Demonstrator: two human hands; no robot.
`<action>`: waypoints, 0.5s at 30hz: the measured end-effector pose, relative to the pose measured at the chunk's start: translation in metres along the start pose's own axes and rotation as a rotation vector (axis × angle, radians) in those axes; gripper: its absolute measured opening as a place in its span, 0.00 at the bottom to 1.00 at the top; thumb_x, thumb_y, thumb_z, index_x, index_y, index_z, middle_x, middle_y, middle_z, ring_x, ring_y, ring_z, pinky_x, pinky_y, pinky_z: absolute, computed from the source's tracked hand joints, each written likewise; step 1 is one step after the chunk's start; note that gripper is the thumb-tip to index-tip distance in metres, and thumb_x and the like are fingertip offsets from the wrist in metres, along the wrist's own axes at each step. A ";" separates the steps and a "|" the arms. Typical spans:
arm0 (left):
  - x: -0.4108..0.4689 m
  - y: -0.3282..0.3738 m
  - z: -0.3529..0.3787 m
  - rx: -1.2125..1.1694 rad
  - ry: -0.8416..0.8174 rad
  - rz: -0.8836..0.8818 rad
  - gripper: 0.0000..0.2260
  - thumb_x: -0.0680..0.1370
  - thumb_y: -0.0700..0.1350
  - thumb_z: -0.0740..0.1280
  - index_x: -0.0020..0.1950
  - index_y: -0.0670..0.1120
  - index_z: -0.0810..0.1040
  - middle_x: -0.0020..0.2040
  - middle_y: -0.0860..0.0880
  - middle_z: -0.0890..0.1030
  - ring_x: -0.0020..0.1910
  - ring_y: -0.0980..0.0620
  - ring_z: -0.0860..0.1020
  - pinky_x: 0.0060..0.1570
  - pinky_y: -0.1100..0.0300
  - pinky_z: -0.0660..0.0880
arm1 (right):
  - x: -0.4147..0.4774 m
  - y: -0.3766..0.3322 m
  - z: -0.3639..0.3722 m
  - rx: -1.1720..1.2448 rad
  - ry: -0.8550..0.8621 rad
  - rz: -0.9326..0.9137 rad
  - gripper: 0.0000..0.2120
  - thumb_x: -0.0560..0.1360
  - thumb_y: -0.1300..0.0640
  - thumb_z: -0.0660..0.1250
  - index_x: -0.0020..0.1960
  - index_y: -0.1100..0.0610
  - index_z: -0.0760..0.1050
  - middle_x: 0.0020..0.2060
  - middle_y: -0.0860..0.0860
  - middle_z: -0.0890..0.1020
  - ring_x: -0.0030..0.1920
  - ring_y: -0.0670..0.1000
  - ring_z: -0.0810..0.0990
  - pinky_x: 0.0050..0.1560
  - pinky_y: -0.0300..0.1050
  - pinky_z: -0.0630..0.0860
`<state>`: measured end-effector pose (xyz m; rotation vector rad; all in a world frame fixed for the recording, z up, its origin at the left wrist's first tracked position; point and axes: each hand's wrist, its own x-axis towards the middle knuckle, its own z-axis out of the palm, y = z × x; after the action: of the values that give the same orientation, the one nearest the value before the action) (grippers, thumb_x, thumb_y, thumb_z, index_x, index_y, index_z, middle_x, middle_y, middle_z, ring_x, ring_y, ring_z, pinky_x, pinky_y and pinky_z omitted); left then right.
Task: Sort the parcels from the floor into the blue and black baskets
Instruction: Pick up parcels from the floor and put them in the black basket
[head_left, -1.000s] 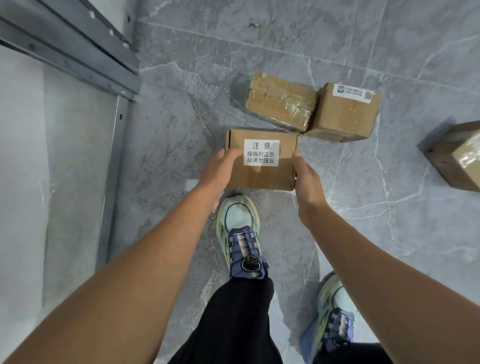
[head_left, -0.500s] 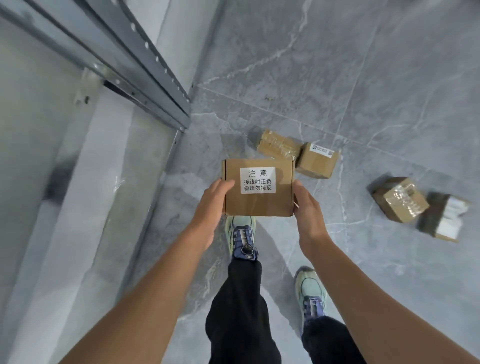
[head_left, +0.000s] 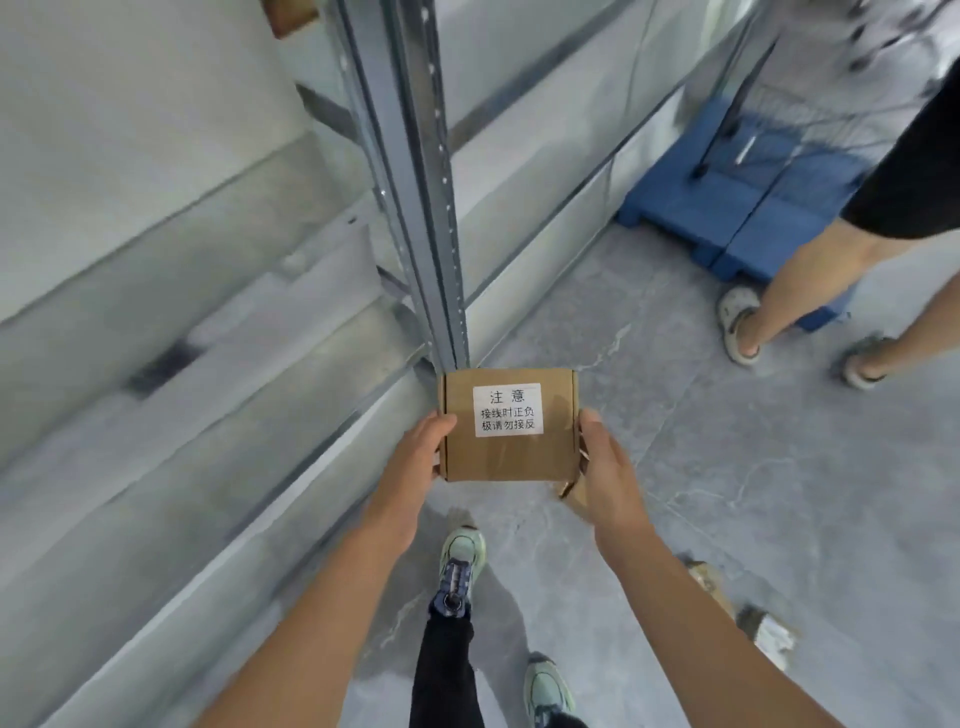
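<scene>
Moved: parcel carried off the floor pile, now before a metal shelf post. Below parcel: green shoe, grey marbled floor. Parcel: flat brown cardboard, white label, gripped at its side edges by left hand and right hand. Beyond, right: blue plastic platform, another person's legs.

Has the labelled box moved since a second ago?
Yes. The labelled box has moved up and away from the floor parcels, toward the shelf post.
</scene>
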<state>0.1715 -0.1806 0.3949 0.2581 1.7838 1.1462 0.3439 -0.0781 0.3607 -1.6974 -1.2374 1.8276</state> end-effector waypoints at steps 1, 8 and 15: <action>-0.024 0.009 -0.005 -0.033 0.030 0.016 0.09 0.85 0.52 0.61 0.57 0.57 0.82 0.58 0.56 0.84 0.60 0.55 0.79 0.62 0.54 0.73 | -0.018 -0.014 -0.001 -0.020 -0.028 -0.024 0.34 0.76 0.24 0.56 0.71 0.43 0.76 0.65 0.46 0.80 0.68 0.53 0.77 0.74 0.59 0.68; -0.174 0.033 -0.057 -0.180 0.191 0.178 0.12 0.86 0.51 0.59 0.62 0.56 0.82 0.51 0.63 0.86 0.52 0.63 0.81 0.50 0.62 0.75 | -0.135 -0.070 0.018 -0.173 -0.241 -0.268 0.32 0.77 0.25 0.54 0.65 0.44 0.81 0.63 0.44 0.83 0.66 0.49 0.79 0.72 0.55 0.70; -0.300 0.009 -0.129 -0.259 0.359 0.260 0.14 0.80 0.59 0.63 0.60 0.57 0.83 0.55 0.62 0.86 0.60 0.57 0.81 0.59 0.57 0.74 | -0.243 -0.073 0.071 -0.249 -0.443 -0.362 0.29 0.82 0.30 0.54 0.67 0.48 0.81 0.61 0.46 0.84 0.64 0.50 0.81 0.72 0.56 0.73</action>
<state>0.2191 -0.4339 0.5963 0.1367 1.9202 1.6799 0.3086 -0.2461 0.5613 -1.0968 -1.8780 1.9343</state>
